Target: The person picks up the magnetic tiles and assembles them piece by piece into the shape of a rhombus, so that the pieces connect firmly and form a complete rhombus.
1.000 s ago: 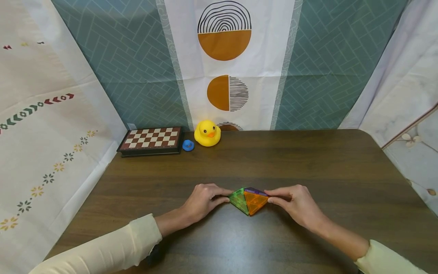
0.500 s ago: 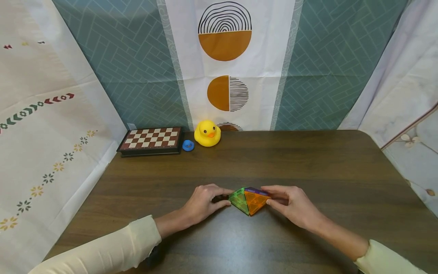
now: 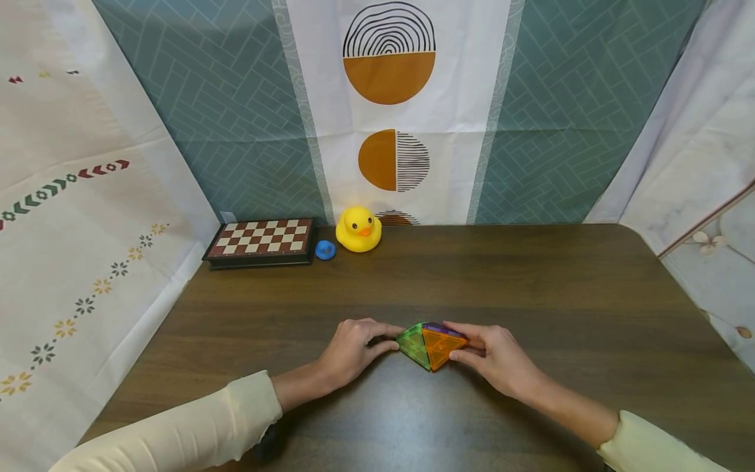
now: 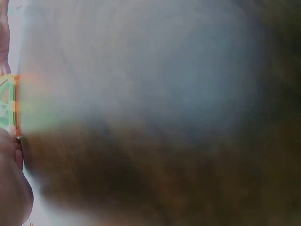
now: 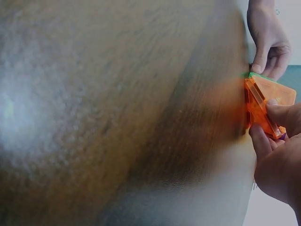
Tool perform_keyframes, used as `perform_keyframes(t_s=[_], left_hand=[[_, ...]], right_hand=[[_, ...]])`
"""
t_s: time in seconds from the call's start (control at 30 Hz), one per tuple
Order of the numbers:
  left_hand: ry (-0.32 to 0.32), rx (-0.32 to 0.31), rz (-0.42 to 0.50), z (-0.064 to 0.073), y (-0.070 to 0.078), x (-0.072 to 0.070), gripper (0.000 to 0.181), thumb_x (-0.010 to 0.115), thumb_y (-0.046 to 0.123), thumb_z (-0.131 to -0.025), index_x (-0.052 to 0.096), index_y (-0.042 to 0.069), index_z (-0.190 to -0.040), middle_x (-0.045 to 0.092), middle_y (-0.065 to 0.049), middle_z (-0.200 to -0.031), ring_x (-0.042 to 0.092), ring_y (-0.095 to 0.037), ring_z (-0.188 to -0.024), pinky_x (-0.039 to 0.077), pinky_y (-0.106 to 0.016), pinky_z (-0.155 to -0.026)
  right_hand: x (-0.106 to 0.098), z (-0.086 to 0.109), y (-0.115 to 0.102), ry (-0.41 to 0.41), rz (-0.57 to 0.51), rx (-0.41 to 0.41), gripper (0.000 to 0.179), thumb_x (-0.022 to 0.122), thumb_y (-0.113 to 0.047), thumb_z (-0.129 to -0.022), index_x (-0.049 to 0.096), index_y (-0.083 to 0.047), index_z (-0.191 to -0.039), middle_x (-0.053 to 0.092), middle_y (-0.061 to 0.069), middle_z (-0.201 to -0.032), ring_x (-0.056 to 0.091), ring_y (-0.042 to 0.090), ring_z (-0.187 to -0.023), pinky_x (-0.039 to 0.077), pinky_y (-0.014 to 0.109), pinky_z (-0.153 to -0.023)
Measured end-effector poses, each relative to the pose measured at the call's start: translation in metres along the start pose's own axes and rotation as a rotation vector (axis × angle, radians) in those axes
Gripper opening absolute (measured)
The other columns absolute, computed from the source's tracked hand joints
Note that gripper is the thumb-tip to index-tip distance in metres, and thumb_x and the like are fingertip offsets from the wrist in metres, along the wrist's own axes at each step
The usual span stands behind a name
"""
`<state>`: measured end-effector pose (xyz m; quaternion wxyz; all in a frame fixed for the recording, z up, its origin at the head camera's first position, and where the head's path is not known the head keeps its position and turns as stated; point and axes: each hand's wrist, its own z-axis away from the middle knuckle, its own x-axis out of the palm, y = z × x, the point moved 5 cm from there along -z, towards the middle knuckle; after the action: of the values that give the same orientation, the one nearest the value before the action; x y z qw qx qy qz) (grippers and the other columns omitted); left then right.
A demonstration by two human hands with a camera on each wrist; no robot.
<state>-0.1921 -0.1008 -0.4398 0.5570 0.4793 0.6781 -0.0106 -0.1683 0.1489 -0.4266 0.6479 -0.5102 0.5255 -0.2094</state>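
Translucent triangular magnetic tiles lean together in a low pyramid on the brown table. A green tile forms its left front face, an orange tile its right front face, and a purple tile shows behind. My left hand pinches the green side's left corner between thumb and forefinger. From the right, my right hand holds the orange and purple side, thumb on the orange face and fingers around the back. The left wrist view catches only part of the green tile at its edge.
At the back left lies a chessboard box. A small blue duck and a bigger yellow duck stand to its right. Patterned cloths hang behind the table and on both sides.
My right hand has slid leftward from the pyramid's right corner, its thumb and fingers now further around the orange and purple tiles. The left hand and the pyramid stay nearly in place.
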Motion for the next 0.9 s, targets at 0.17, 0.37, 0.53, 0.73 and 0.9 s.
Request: perform_keyframes(t_s=[0.17,0.37,0.53,0.73,0.9], left_hand=[[-0.006,0.010,-0.012,0.0010,-0.0005,0.0007,0.025,0.080,0.020,-0.097,0.082,0.020,-0.122,0.079,0.009,-0.112,0.072,-0.003,-0.098,0.061,-0.027,-0.081],[0.001,0.023,-0.018,0.0008,0.0002,-0.0004,0.024,0.081,0.019,-0.096,0.082,0.020,-0.120,0.079,0.009,-0.111,0.072,-0.002,-0.096,0.061,-0.027,-0.080],[0.012,0.046,-0.035,0.0005,0.0022,-0.0024,0.023,0.083,0.019,-0.095,0.083,0.020,-0.118,0.080,0.009,-0.108,0.072,-0.001,-0.093,0.061,-0.026,-0.078],[0.009,0.057,-0.043,0.0019,0.0042,-0.0027,0.022,0.083,0.021,-0.095,0.083,0.020,-0.117,0.080,0.010,-0.107,0.072,-0.001,-0.092,0.061,-0.024,-0.078],[0.010,0.049,-0.034,0.0022,0.0055,-0.0029,0.021,0.083,0.021,-0.094,0.084,0.021,-0.116,0.080,0.010,-0.106,0.071,0.000,-0.091,0.060,-0.023,-0.077]], right_hand=[[-0.0002,0.0002,0.0010,0.002,-0.003,-0.005,0.049,0.074,0.001,-0.097,0.061,0.008,-0.144,0.067,0.031,-0.131,0.074,0.032,-0.112,0.062,0.029,-0.083],[-0.0003,0.0004,0.0011,0.009,0.014,-0.012,0.049,0.075,0.001,-0.096,0.061,0.008,-0.143,0.067,0.031,-0.131,0.074,0.031,-0.111,0.062,0.028,-0.083],[-0.0018,0.0021,-0.0003,0.057,0.070,-0.012,0.050,0.079,-0.002,-0.093,0.065,0.005,-0.141,0.069,0.028,-0.129,0.075,0.030,-0.109,0.062,0.030,-0.082],[-0.0052,0.0063,-0.0018,0.117,0.095,0.020,0.050,0.082,-0.003,-0.091,0.068,0.004,-0.138,0.071,0.026,-0.128,0.076,0.026,-0.106,0.063,0.030,-0.081],[-0.0051,0.0065,-0.0009,0.124,0.096,0.031,0.050,0.081,-0.002,-0.091,0.068,0.004,-0.139,0.072,0.025,-0.128,0.076,0.026,-0.106,0.062,0.029,-0.081]])
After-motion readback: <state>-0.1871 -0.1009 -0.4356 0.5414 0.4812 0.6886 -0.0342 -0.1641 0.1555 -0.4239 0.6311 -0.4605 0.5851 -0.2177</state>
